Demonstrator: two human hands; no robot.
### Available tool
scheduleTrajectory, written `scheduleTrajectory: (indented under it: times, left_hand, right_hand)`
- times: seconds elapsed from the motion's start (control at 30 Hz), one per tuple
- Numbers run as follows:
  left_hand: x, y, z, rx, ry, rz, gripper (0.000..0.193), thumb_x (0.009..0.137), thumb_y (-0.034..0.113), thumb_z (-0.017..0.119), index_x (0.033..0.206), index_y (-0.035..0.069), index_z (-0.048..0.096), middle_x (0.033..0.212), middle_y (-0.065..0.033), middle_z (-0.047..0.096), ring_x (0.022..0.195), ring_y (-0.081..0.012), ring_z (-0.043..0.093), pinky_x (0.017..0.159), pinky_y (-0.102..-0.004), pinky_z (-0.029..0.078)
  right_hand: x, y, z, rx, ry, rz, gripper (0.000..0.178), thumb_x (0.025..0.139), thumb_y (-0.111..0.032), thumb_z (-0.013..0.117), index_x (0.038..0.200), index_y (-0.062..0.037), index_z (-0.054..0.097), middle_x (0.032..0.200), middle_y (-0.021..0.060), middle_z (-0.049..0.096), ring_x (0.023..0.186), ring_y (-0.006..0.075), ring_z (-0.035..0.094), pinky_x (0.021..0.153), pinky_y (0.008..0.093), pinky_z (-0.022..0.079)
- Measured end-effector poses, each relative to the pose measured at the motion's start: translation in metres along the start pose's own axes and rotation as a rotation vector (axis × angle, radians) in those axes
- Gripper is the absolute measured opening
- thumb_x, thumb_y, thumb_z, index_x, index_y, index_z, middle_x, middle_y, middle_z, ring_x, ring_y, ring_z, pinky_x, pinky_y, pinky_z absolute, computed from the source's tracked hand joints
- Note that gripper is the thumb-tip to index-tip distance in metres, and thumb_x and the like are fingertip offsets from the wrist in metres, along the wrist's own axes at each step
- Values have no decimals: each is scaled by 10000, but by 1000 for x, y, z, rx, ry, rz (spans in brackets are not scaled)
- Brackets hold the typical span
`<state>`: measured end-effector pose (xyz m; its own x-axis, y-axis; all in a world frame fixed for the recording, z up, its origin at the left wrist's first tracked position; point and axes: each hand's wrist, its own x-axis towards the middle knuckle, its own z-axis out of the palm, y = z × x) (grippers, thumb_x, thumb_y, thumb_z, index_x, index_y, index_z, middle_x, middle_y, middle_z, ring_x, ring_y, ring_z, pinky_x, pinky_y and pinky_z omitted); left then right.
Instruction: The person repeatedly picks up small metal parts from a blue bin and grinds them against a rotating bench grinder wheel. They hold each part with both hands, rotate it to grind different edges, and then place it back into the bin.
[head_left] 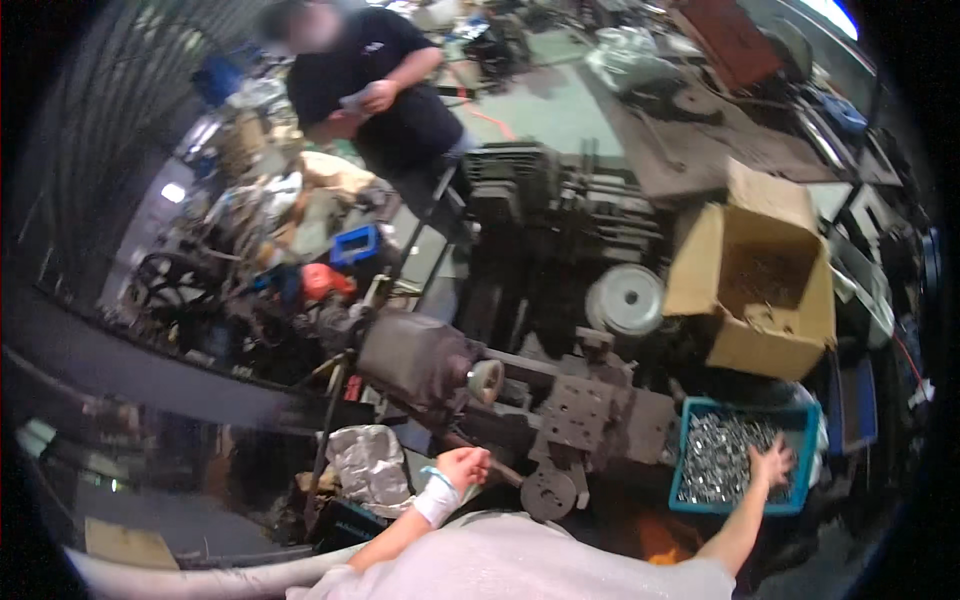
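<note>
My right hand reaches into a teal plastic basket at the right. Its fingers are spread over a heap of small shiny metal parts, too small to make out singly. Farther left, my left hand is closed, with a white band around its wrist. It is beside a metal lever on the lathe-like machine in front of me. Whether the fingers touch the lever, or what they hold, I cannot make out.
The machine's block and round spindle end stand ahead. An open cardboard box sits behind the basket, near a pale round disc. Crumpled silvery wrapping lies left. Another person stands at the far left, holding something pale.
</note>
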<state>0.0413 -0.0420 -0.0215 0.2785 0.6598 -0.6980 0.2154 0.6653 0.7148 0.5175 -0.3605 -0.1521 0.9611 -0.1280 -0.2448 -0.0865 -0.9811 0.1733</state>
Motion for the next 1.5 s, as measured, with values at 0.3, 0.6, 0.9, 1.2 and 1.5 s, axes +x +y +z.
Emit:
scheduleTrajectory:
  times: [0.3, 0.6, 0.9, 1.2, 1.5]
  left_hand:
    - [-2, -13, 12, -85, 27, -33, 209, 829, 201, 550, 890, 2, 569, 734, -57, 575, 599, -119, 535, 537, -232, 459]
    - [1, -11, 15, -91, 62, -53, 204, 820, 227, 563, 889, 38, 593, 729, -39, 593, 566, -106, 540, 509, -223, 459]
    - [8, -12, 14, -98, 46, -92, 185, 832, 192, 541, 870, 15, 578, 724, -54, 580, 576, -119, 536, 514, -230, 460]
    - [14, -10, 6, -112, 15, -61, 187, 835, 194, 537, 870, 15, 581, 706, -52, 580, 566, -115, 534, 499, -228, 457]
    - [21, -13, -16, -126, -43, -47, 192, 839, 220, 536, 914, 52, 592, 749, -34, 596, 572, -107, 552, 535, -248, 474]
  right_hand:
    - [5, 2, -8, -63, 226, -160, 614, 627, -387, 643, 1169, -224, 406, 1167, 123, 388, 1062, 303, 401, 738, 466, 448]
    - [10, 3, 23, -10, 372, -287, 529, 691, -314, 617, 1152, -148, 415, 1118, 158, 418, 897, 344, 502, 721, 399, 464]
    - [28, 13, 52, 45, 420, -363, 438, 709, -217, 624, 1100, -98, 465, 1032, 153, 444, 932, 325, 482, 775, 361, 437]
    - [67, 24, 64, 1092, -205, -21, 238, 659, -115, 575, 876, -20, 551, 733, 115, 596, 642, 220, 550, 573, 348, 451]
    - [32, 32, 54, 2378, -783, 372, 378, 744, -312, 415, 898, 22, 499, 620, 84, 459, 621, 205, 452, 598, 333, 373]
